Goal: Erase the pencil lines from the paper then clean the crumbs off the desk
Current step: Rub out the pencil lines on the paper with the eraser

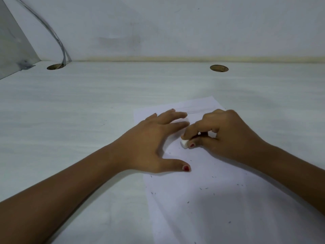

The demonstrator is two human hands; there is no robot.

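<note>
Erasing step underway. My right hand (pixel 226 136) pinches eraser (pixel 184 143) on paper (pixel 202 199). My left hand (pixel 151 143), fingers spread flat, pins sheet. Faint pencil lines (pixel 198 110) remain beyond; next, rub there. Crumbs (pixel 204 188) wait.

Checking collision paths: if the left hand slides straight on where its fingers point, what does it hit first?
Probably the right hand, whose curled fingers sit just past the left hand fingertips. The eraser it pinches lies a bit off that line, nearer the camera.
</note>
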